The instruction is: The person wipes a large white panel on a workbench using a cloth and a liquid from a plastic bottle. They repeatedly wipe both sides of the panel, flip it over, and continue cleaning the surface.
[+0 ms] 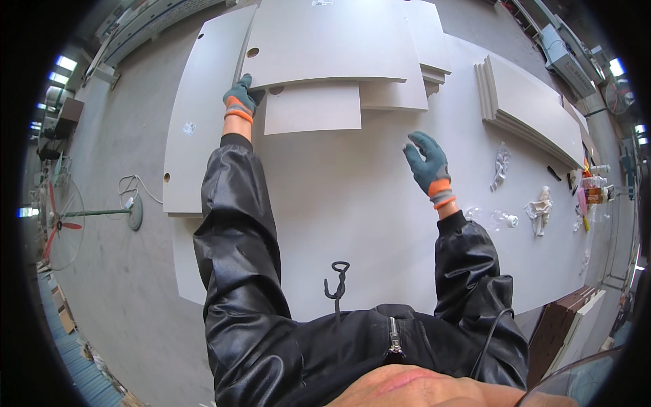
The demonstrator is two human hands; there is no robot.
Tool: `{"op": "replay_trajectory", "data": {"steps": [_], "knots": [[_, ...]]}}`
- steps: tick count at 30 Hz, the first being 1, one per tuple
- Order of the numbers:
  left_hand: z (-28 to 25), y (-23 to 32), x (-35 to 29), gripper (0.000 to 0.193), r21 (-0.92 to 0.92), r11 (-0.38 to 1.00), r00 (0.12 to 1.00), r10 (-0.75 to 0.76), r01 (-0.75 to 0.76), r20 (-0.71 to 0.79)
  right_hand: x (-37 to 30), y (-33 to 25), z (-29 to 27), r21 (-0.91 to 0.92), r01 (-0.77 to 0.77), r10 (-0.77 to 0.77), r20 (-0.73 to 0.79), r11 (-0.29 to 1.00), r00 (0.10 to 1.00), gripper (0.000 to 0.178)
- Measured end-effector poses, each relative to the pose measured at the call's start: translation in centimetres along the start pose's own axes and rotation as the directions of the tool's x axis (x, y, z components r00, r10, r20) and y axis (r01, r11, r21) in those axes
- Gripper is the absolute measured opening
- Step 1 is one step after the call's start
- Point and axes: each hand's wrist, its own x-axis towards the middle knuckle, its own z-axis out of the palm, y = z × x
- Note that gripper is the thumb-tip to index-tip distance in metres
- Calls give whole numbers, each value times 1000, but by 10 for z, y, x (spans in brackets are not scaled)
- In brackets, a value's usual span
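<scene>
Pinching panel point(332, 44) at corner: left grip point(239, 97) | right grip point(428, 163): spread | white label point(189, 128): print illegible

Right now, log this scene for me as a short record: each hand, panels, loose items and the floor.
Left hand: gloved, at the near left corner of a large pale panel; exact grip unclear
Right hand: gloved, fingers apart, holding nothing, above the pale work surface
Other panels: a stack on the right
Loose items: crumpled plastic wrap, right of the right hand
Floor: fan, far left
</scene>
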Motion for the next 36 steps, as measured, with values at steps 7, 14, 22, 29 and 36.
{"op": "replay_trajectory", "data": {"steps": [7, 14, 22, 29, 36], "knots": [[-5, 54, -118, 28, 175, 985, 954, -64, 13, 292, 18, -20, 19, 454, -309, 275, 141, 836, 951, 38], [-84, 74, -200, 24, 196, 975, 893, -181, 107, 411, 15, -48, 58, 870, -493, 468, 426, 24, 774, 38], [-164, 2, -351, 34, 326, 921, 840, -343, 212, 421, -71, -12, 44, 889, -234, 505, 422, -395, 753, 28], [-183, -11, -335, 33, 150, 928, 709, -359, 342, 607, -143, 37, 22, 919, -371, 335, 395, -136, 855, 16], [-159, -7, -304, 35, 296, 953, 829, -112, -67, 548, -206, -11, -6, 903, -239, 213, 171, 356, 962, 15]]}}
